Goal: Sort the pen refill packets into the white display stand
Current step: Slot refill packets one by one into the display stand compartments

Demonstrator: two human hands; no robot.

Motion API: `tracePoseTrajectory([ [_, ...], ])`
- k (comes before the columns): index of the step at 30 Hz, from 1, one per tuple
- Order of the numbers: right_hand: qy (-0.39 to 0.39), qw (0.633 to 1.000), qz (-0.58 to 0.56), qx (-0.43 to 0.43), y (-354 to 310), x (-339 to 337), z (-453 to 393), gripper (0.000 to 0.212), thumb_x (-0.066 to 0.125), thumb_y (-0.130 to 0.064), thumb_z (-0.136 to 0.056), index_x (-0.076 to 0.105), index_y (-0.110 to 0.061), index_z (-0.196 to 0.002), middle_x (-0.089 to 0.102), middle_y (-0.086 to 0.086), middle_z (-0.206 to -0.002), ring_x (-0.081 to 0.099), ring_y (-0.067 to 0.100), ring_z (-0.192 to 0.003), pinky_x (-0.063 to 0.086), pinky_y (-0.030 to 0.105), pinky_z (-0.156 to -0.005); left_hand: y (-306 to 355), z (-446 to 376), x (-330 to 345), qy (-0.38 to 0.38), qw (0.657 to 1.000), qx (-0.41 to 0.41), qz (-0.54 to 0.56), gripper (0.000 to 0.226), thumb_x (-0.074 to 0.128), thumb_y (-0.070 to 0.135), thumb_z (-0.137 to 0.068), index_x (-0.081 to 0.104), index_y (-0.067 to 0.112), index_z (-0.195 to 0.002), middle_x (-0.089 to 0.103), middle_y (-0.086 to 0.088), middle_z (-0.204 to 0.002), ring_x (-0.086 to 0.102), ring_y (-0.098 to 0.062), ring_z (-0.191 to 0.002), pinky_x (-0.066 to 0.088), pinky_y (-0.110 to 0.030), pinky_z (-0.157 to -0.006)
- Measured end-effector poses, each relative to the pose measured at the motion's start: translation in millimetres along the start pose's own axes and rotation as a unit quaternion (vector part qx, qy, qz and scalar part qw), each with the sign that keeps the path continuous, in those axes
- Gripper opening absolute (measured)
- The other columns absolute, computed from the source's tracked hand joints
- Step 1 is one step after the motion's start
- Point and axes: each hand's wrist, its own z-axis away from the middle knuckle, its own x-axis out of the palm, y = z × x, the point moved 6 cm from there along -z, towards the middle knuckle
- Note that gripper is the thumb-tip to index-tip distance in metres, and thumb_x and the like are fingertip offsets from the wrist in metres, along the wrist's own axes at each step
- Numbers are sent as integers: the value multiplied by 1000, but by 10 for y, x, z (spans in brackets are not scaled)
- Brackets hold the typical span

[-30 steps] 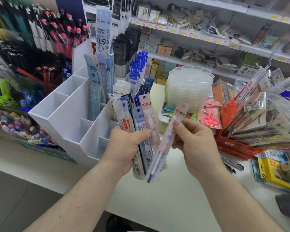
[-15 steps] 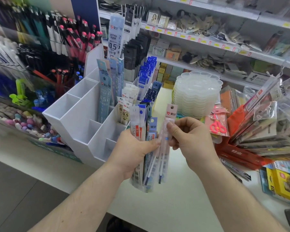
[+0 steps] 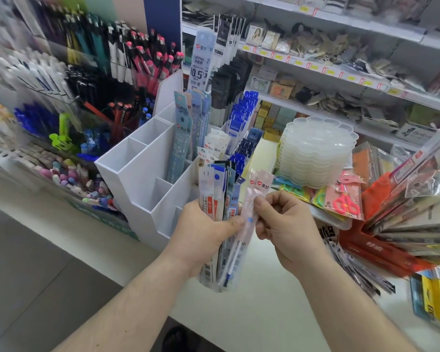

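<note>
I am holding a fan of pen refill packets (image 3: 217, 199) in front of the white display stand (image 3: 142, 179), whose rear and right slots are already carrying packets while several left compartments are standing bare, so I judge the sorting partly done. My left hand (image 3: 203, 232) is gripping the bundle, fingers curled round it. My right hand (image 3: 287, 224) is pinching one pink-headed packet (image 3: 252, 212) beside the bundle.

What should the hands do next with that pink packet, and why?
Probably lift the pink packet clear of the bundle and carry it toward the white display stand. The right hand pinches it, but it lies against the packets the left hand grips, and several stand compartments look open.
</note>
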Motion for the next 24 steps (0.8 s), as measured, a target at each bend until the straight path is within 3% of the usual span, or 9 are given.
tracePoseTrajectory([
  [4, -15, 1000, 16, 10, 33, 68, 22, 15, 64, -7, -94, 53, -6, -83, 55, 9, -62, 51, 16, -43, 41, 26, -44, 56, 55, -51, -3, 1000, 15, 1, 23, 80, 8, -77, 74, 15, -99, 78, 0, -88, 75, -16, -83, 58, -26, -69],
  [7, -102, 994, 30, 38, 47, 192, 62, 7, 63, -7, -94, 64, -5, -88, 61, 14, -72, 50, 17, -45, 40, 26, -46, 64, 90, -123, -1, 999, 14, -32, 27, 83, 16, -77, 74, 16, -102, 78, -1, -93, 74, -19, -89, 59, -37, -80],
  [9, -120, 992, 34, 27, 15, 211, 72, 17, 61, -4, -94, 69, -7, -80, 65, 16, -69, 49, 17, -45, 40, 26, -46, 74, 119, -210, 24, 999, 11, -37, 24, 82, 11, -78, 74, 15, -101, 78, 1, -92, 75, -18, -87, 58, -42, -84],
  [12, -51, 999, 0, -1, -92, 46, -1, 20, 60, 0, -93, 64, -5, -74, 59, 7, -56, 50, 14, -42, 40, 24, -44, 106, 168, -423, 78, 997, 14, -18, 18, 74, -1, -83, 72, 10, -97, 78, 4, -88, 75, -16, -75, 58, -35, -80],
  [16, 28, 998, -54, -12, -158, -243, -116, 17, 61, -3, -92, 60, -5, -76, 60, 7, -57, 54, 12, -41, 46, 22, -43, 142, 231, -697, 126, 992, 31, -9, 19, 72, -4, -83, 69, 3, -101, 78, 1, -88, 74, -18, -73, 58, -37, -81],
  [24, 39, 998, -22, -33, -106, -286, -129, 14, 61, -5, -93, 63, -4, -79, 69, 6, -62, 61, 14, -47, 52, 23, -49, 134, 350, -929, 183, 982, 38, 10, 18, 73, -5, -81, 74, 13, -86, 78, -2, -85, 74, -22, -75, 57, -40, -79],
])
